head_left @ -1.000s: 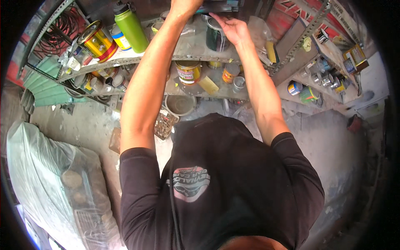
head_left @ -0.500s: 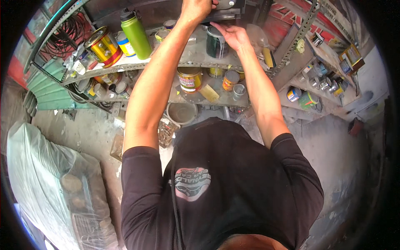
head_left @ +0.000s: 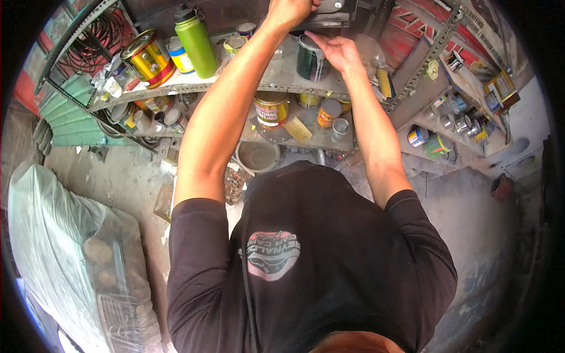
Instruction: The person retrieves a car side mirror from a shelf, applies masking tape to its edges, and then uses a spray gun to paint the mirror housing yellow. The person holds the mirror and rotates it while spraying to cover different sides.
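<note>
Little has changed: the right hand (head_left: 341, 54) still has fingers out by the can (head_left: 311, 66), and the left hand's (head_left: 291, 12) grip is hidden.

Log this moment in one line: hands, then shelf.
left hand: beside grey object, grip unclear | right hand: open, beside dark can, contact unclear | shelf: green bottle

Green bottle (head_left: 196, 47) near gold can (head_left: 147, 57)
</note>
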A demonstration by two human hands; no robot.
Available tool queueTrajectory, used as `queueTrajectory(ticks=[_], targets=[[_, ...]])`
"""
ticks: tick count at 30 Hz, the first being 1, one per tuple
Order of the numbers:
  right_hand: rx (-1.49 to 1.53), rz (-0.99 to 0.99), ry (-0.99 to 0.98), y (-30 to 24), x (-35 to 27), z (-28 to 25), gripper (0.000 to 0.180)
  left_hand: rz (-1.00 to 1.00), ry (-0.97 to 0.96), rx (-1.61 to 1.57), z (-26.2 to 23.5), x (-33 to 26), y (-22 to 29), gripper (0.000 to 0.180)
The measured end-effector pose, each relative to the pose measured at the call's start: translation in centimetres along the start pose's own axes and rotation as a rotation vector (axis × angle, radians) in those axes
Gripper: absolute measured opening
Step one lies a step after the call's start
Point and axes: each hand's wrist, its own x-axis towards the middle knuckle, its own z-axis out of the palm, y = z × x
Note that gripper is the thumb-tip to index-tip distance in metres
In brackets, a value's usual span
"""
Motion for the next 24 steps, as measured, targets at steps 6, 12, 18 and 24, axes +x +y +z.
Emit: queueTrajectory(ticks=[6,12,18,24], targets=[[-0.041,-0.022,0.035,0.1,-0.7,1.6,0.079,-0.020,0.001,-0.030,0.3,-0.3,1.0,0.025],[-0.034,0.006,0.069,-0.6,-0.2,0.9,0.078,-0.033,-0.058,-0.058,0.5,0.3,0.7,0.025],[-0.055,-0.072,0.017,0.3,-0.4,0.2,0.077,-0.063,-0.054,-0.038,1.2,0.2,0.8,0.026],[0.020,-0.057,0.057,0.7,-1.1,-0.2,0.074,-0.126,-0.031,-0.036,1.9,-0.3,1.2,0.026]])
